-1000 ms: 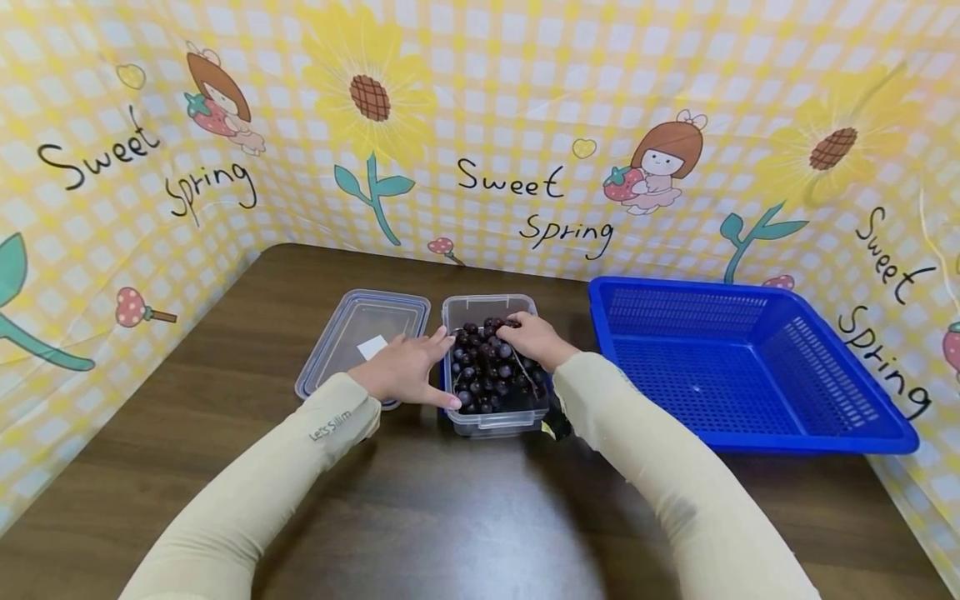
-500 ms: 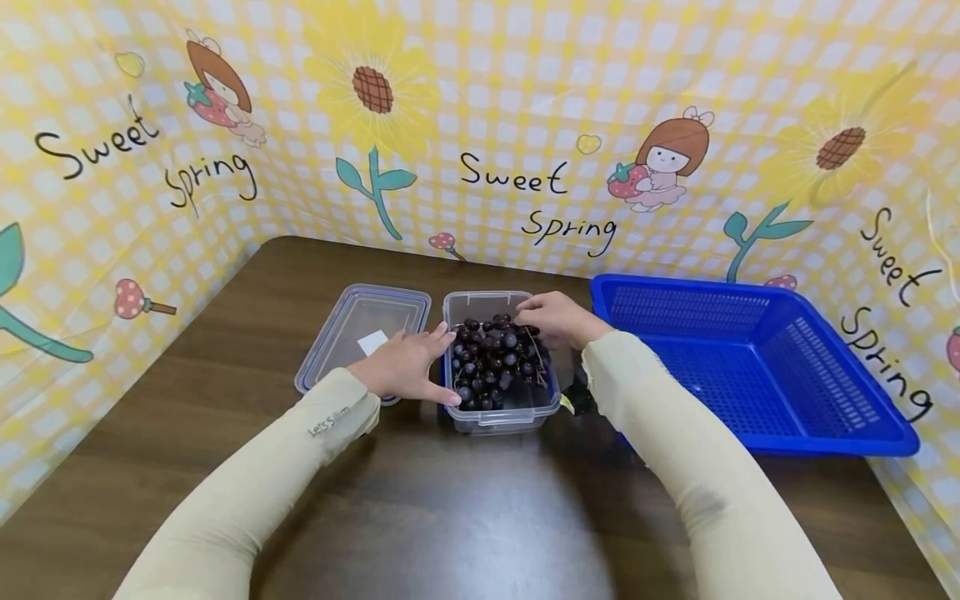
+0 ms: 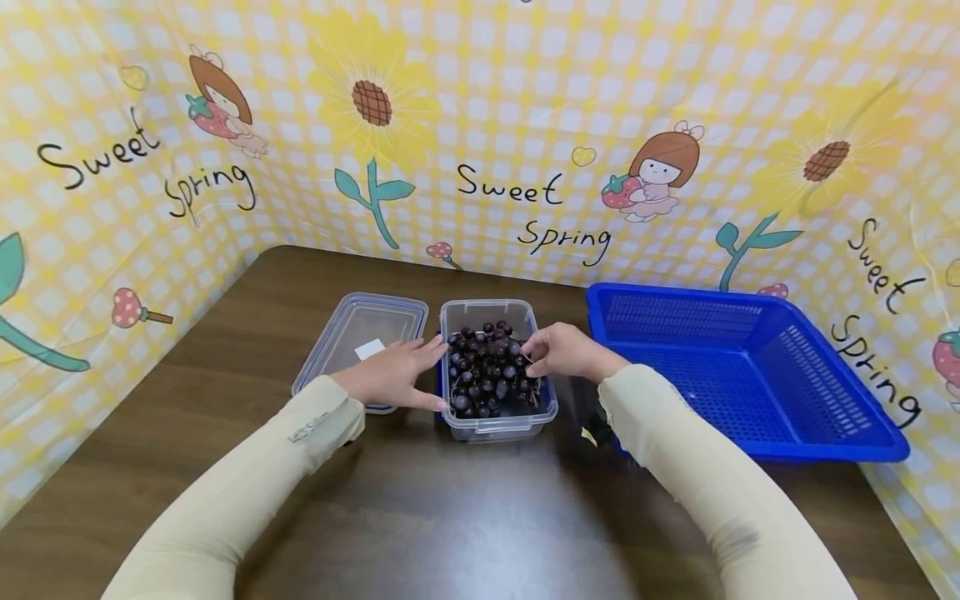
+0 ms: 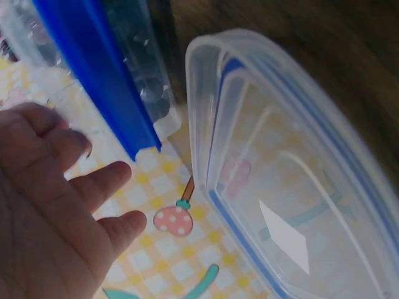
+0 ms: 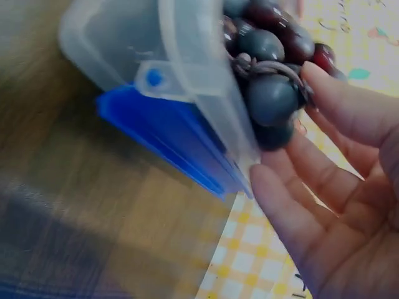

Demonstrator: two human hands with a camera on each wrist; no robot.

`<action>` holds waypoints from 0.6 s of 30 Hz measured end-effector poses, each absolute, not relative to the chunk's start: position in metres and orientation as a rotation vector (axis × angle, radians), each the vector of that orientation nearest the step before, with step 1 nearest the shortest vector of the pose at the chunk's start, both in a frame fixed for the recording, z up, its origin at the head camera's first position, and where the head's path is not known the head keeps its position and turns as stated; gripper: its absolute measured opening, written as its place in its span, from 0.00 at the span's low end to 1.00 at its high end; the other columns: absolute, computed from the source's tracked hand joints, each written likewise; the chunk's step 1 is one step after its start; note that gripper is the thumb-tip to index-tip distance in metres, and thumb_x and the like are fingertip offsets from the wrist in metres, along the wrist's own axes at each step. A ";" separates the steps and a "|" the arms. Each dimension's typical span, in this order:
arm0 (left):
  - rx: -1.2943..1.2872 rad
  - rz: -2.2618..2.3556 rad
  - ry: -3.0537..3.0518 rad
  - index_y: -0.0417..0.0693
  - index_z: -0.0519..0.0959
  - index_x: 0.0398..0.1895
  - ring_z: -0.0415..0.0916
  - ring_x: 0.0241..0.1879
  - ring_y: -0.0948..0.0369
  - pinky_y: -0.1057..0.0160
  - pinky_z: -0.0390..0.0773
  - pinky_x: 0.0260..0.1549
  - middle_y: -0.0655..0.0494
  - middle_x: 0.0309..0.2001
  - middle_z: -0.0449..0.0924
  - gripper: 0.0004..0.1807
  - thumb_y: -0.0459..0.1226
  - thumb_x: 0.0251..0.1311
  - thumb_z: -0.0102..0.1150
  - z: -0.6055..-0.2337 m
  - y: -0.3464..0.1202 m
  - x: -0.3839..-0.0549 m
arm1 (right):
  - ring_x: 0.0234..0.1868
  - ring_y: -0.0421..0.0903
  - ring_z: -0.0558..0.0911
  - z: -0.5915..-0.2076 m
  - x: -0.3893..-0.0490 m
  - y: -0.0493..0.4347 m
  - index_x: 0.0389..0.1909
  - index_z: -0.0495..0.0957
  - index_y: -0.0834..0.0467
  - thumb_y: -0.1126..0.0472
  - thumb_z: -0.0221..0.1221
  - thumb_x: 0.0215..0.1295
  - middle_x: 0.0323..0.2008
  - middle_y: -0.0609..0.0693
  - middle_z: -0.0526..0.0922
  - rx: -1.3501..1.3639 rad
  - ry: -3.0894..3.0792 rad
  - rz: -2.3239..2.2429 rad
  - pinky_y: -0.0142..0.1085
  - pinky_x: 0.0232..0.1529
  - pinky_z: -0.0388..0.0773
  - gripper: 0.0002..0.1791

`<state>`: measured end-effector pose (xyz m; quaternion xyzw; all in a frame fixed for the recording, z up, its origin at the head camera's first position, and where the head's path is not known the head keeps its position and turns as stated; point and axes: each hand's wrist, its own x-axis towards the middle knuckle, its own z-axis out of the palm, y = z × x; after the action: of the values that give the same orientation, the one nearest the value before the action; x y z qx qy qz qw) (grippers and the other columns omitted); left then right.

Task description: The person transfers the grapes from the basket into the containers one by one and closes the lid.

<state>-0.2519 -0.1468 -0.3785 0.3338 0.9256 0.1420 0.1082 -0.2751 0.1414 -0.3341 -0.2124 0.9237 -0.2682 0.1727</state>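
A clear plastic container (image 3: 506,427) in the middle of the table holds a bunch of dark purple grapes (image 3: 487,367). At its left side my left hand (image 3: 390,375) rests with thumb and fingers spread; contact with the wall is hard to tell. My right hand (image 3: 566,352) is at the right rim, its fingertips pinching grapes at the edge of the bunch. In the right wrist view, the fingers (image 5: 349,112) bend around a grape (image 5: 272,99) beside a thin stem. A clear lid (image 3: 360,333) with a blue seal and a white label lies left of the container.
A blue perforated basket (image 3: 742,367) stands on the right of the brown table (image 3: 420,517). A dark item with a yellowish bit (image 3: 588,436) lies partly hidden under the right forearm. Blue side clips (image 4: 100,75) hang from the container. A patterned cloth (image 3: 495,108) walls the back.
My right hand has moved off the top of the grapes to their right edge. Stems and grapes there have shifted inward. My left hand has stayed nearly in place.
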 end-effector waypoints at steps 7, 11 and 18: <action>0.918 0.537 2.768 0.31 0.63 0.67 0.48 0.68 0.33 0.36 0.51 0.63 0.33 0.69 0.55 0.38 0.51 0.66 0.54 -0.384 -0.191 -0.249 | 0.33 0.44 0.80 -0.335 -0.268 0.135 0.31 0.84 0.58 0.59 0.70 0.53 0.28 0.45 0.84 -0.730 2.826 -0.412 0.39 0.40 0.76 0.08; 0.786 0.693 2.822 0.30 0.63 0.67 0.65 0.60 0.37 0.41 0.65 0.58 0.30 0.66 0.61 0.34 0.47 0.68 0.53 -0.386 -0.216 -0.248 | 0.27 0.43 0.73 -0.331 -0.266 0.129 0.24 0.81 0.58 0.59 0.68 0.56 0.23 0.45 0.77 -0.756 2.817 -0.293 0.36 0.30 0.71 0.08; 0.337 1.273 2.886 0.34 0.64 0.68 0.77 0.33 0.48 0.57 0.77 0.35 0.31 0.55 0.74 0.30 0.46 0.72 0.47 -0.388 -0.237 -0.243 | 0.33 0.45 0.79 -0.309 -0.270 0.124 0.68 0.65 0.62 0.58 0.63 0.62 0.38 0.56 0.83 -0.533 2.743 -0.639 0.39 0.37 0.77 0.34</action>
<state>-0.2428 -0.2372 -0.3883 0.1063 0.9096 0.4012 -0.0155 -0.2699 0.1236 -0.3094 -0.1842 0.9479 -0.2209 0.1373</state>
